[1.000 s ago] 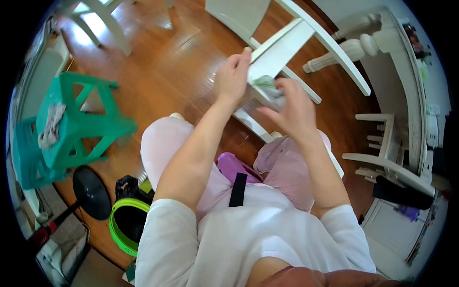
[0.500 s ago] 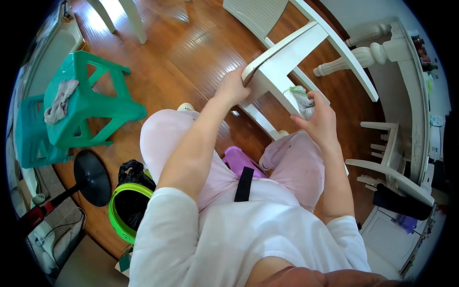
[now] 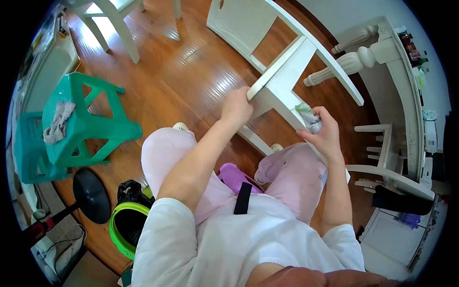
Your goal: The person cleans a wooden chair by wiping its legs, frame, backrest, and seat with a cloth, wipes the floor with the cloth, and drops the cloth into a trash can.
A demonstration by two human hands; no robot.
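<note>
A white wooden chair lies tipped over in front of me, its slatted backrest toward the top of the view. My left hand is closed around the edge of its seat, with the fingertips partly hidden. On the right, my right hand pinches a crumpled grey cloth with a green edge. That cloth presses against a white leg or rail of the chair, between thumb and fingers.
Teal plastic stools stand at left, a grey rag on top. Below them are a black round base and a lime-rimmed bin. A purple plastic object lies between my legs. A white table leg and another chair are at right.
The whole view has shifted, so the stools, bin and chair appear lower. Both hands keep their holds, and the cloth stays against nearly the same part of the chair.
</note>
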